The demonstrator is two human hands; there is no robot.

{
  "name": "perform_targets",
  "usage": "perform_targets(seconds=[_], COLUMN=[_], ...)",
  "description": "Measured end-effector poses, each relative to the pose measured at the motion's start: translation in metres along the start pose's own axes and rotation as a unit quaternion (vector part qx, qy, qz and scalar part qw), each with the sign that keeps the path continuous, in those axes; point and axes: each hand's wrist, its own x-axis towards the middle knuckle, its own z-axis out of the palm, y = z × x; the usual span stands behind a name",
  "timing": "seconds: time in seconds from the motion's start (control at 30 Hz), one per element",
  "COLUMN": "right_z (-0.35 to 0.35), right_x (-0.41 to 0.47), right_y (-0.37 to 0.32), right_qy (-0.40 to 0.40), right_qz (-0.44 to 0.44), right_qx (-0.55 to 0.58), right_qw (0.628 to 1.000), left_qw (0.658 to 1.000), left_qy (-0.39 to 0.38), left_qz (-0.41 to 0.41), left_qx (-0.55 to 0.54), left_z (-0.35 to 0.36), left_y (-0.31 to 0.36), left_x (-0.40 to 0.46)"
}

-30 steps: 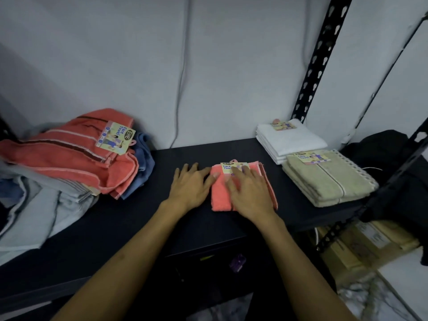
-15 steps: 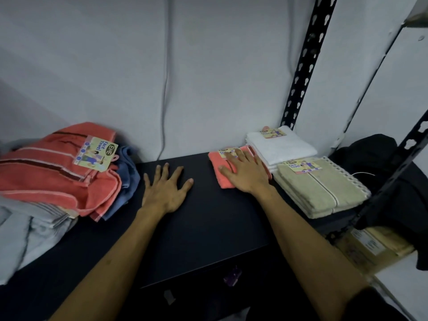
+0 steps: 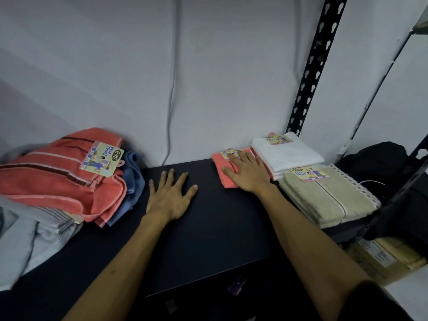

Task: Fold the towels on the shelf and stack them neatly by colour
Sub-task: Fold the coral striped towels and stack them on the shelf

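Both forearms are left bare to the wrists. A dark short sleeve (image 3: pixel 370 297) is worn on the right arm. No rings or watch are seen.

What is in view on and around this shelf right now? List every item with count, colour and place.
folded coral towel: 1, coral, back of shelf, under right hand
white towels: folded stack, white, back right
beige towels: folded stack, beige, front right
unfolded pile: coral, blue, grey, left
shelf: 1, black
upright: 1, black perforated, right
cable: 1, grey, wall
left hand: flat on shelf
right hand: flat on coral towel
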Motion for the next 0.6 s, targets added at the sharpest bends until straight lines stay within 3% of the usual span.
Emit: perform_targets(seconds=[0.3,0.43,0.6], right_z=[-0.002,0.003,0.007], right_x=[-0.012,-0.03,-0.046], right_y=[-0.01,-0.034,-0.102], right_qy=[0.102,0.22,0.181], right_qz=[-0.011,-0.019,-0.093], right_qx=[0.005,0.04,0.121], right_qw=[0.995,0.974,0.972], left_qw=[0.999,0.988,0.952], left_qy=[0.044,0.141,0.301], left_qz=[0.017,0.054,0.061], left_qx=[-0.027,-0.04,0.014], left_z=[-0.003,-0.011,-0.033], left_y=[-0.001,-0.004,-0.034], left_x=[-0.004,-0.02,-0.052])
